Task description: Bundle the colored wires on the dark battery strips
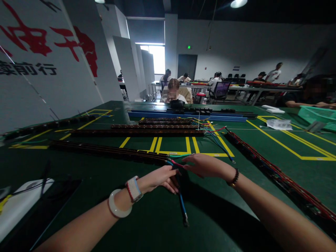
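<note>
Green matting [147, 224] covers the long table under my arms, marked farther out with yellow lines [170, 152]. Nearest me a blue cable [181, 203] lies across the mat, its metal tip [186, 221] pointing back toward me. My left hand [160, 178], with a white bangle [118, 206] and a watch [133, 189] on the wrist, is closed around the upper part of that cable, fingers curled about it. My right hand [206, 165], a bead bracelet [233, 177] at the wrist, lies flat just beside it, fingertips pinching the red, blue and green wires [175, 162] where they come out of the end of the nearest dark strip [110, 151]. The two hands almost touch.

Working this well, I judge, means keeping the left grip firm near the strip so the cable does not twist, and letting the right fingertips part one wire at a time instead of tugging the bunch.

Beyond the hands more dark strips [136, 133] lie side by side, loose wires [215, 136] trailing from their ends, then a blue rail [189, 115]. Another strip [278, 175] runs off at my right. At the far edge a person [174, 91] sits facing me, and others work at tables behind
</note>
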A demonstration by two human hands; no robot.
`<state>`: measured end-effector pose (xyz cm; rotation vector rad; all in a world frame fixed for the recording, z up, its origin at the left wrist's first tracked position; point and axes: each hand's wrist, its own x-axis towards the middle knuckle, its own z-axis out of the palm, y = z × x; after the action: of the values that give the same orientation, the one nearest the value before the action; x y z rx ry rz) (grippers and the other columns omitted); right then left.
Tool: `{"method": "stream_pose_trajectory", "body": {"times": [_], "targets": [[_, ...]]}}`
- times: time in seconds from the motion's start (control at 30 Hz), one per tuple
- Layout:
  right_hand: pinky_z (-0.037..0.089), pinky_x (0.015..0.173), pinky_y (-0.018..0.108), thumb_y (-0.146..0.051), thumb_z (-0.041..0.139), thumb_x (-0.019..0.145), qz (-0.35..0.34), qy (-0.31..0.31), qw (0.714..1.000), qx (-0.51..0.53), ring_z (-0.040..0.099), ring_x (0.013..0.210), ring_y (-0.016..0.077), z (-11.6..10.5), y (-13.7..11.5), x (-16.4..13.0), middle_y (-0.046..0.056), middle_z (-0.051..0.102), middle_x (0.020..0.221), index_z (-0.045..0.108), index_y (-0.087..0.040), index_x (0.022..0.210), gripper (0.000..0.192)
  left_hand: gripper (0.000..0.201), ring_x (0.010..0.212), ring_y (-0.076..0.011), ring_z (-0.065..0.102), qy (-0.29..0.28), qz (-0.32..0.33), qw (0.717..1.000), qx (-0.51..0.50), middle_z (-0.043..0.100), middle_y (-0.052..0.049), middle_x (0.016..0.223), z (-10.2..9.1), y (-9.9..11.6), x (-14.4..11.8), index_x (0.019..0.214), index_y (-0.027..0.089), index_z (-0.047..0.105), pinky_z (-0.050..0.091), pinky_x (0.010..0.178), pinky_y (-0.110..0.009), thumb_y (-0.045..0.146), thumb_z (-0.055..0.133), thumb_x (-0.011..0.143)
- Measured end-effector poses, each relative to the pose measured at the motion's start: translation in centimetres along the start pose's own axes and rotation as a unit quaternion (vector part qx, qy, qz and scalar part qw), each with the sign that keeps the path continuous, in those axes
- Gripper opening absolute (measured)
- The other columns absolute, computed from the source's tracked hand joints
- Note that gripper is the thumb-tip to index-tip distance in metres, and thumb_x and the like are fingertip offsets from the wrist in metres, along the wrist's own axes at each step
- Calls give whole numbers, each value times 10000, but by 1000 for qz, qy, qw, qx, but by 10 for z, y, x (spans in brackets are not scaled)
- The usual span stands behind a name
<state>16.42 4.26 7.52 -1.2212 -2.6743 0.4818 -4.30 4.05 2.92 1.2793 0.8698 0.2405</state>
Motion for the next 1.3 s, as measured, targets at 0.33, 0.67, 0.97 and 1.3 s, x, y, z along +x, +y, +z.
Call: {"method": "stream_pose_trajectory", "body": {"times": [0.33,0.67,0.97,1.3], "targets": [[497,513,233,-317,493,903,78,-198,915,344,620,584,128,30,28,21,8,616,698,499,-139,932,181,369,1005,-212,550,311,234,749,537,603,-103,1064,-22,17,-15,1032,159,569,421,915,-384,425,334,930],[457,479,182,-549,552,844,65,-135,893,425,561,538,79,44,36,12,-14,585,691,531,-143,905,411,483,1138,-236,520,211,240,721,615,577,-110,1234,-79,-5,1,1286,189,487,320,1042,-431,480,348,925],[443,498,176,-495,583,846,12,-129,852,506,545,572,80,57,50,10,-11,571,699,574,-126,987,395,642,1133,-266,527,192,228,732,613,565,-127,1248,-75,-2,-8,1310,177,461,368,991,-407,609,443,836],[461,729,260,-454,506,904,-57,-67,987,131,588,825,151,10,48,2,62,627,1005,614,-191,1152,377,606,1175,-251,508,196,246,710,630,545,-110,1287,-78,-10,-3,1297,197,473,373,1010,-403,581,492,829]]}}
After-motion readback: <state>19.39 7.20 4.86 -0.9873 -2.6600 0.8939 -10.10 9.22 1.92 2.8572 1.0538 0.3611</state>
